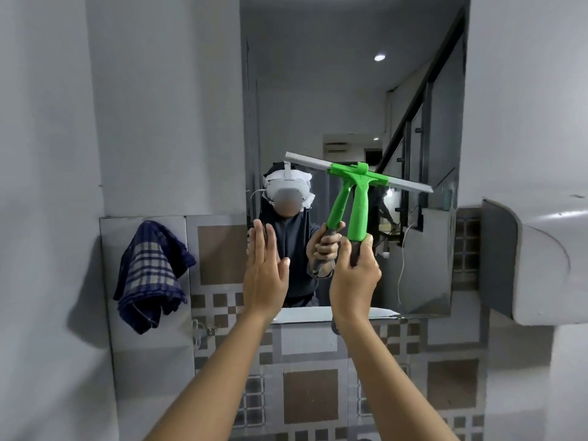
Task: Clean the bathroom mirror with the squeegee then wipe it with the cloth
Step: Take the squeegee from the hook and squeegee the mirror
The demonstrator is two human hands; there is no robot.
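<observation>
The tall bathroom mirror [318, 90] fills the middle of the wall ahead. My right hand [354, 278] grips the dark lower end of a green squeegee [359, 214], whose grey blade lies tilted against the glass at mid height, left end higher. My left hand [264, 268] is flat with fingers straight, its fingertips against the mirror's lower left part, holding nothing. A dark blue checked cloth [149, 275] hangs on the wall left of the mirror. The glass reflects the squeegee, both hands and a person wearing a headset.
Patterned brown and grey tiles [310, 396] cover the wall below the mirror. A white rounded fixture [541, 262] juts out at the right. A small metal hook [203, 329] sits on the tiles under the cloth. Plain grey wall lies at the left.
</observation>
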